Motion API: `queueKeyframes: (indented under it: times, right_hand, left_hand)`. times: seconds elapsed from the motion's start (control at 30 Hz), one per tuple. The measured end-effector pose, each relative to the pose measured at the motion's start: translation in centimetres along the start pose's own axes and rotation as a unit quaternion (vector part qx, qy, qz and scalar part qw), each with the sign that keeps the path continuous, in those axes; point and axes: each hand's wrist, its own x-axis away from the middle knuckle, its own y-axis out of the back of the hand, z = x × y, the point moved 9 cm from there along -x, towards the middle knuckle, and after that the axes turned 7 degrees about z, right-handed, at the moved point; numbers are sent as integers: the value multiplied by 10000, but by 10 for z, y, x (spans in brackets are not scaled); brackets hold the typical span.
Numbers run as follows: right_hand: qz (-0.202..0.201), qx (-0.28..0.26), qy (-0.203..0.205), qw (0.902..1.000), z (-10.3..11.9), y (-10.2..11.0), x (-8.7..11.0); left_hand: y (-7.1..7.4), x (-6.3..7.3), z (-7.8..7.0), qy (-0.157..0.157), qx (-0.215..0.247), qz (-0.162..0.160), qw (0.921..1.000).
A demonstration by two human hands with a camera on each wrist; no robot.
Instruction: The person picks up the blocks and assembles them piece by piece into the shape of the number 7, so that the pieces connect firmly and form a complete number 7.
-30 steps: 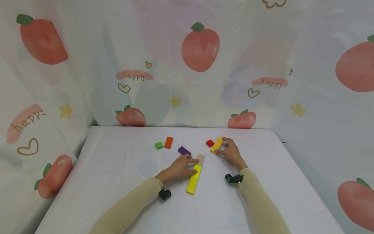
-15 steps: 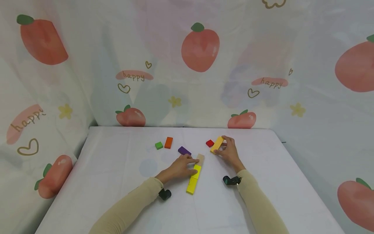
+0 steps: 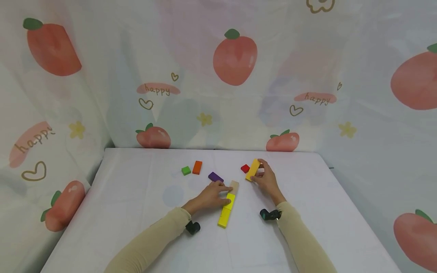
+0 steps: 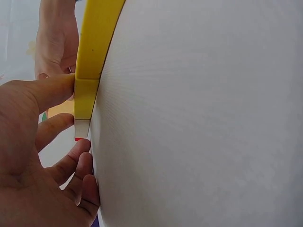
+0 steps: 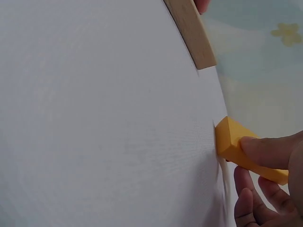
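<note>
On the white table, a bright yellow block (image 3: 224, 217), a shorter yellow block (image 3: 229, 201) and a plain wooden block (image 3: 234, 186) lie end to end in a slanting row. My left hand (image 3: 210, 196) lies over the row's left side. Its thumb touches the shorter yellow block, and its index finger rests at the wooden one; the other fingers are loosely bent. Farther right, my right hand (image 3: 268, 181) pinches an orange-yellow block (image 3: 253, 169) between thumb and fingers at its two ends. The right wrist view shows that block (image 5: 230, 142) close to the tabletop.
A small red block (image 3: 245, 168) sits just left of the held block. Beyond my left hand lies a purple block (image 3: 216, 176). An orange block (image 3: 197, 167) and a green block (image 3: 186, 170) are farther back. A patterned cloth wall (image 3: 235, 113) rises behind the table.
My right hand, still holding the orange-yellow block, has turned it slightly more lengthwise, and the right wrist has shifted a little left and nearer. The left hand stays in place.
</note>
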Motion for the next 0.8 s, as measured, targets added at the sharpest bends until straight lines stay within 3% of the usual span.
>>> queueKeyframes:
  times: [0.43, 0.8]
  right_hand:
    - [-169, -201, -154, 9995, 1, 3, 11]
    - [-280, -216, -25, 9994, 9, 3, 17]
  left_hand:
    - [0, 1, -1, -22, 3, 46, 10000]
    - [0, 2, -3, 2, 2, 51, 10000]
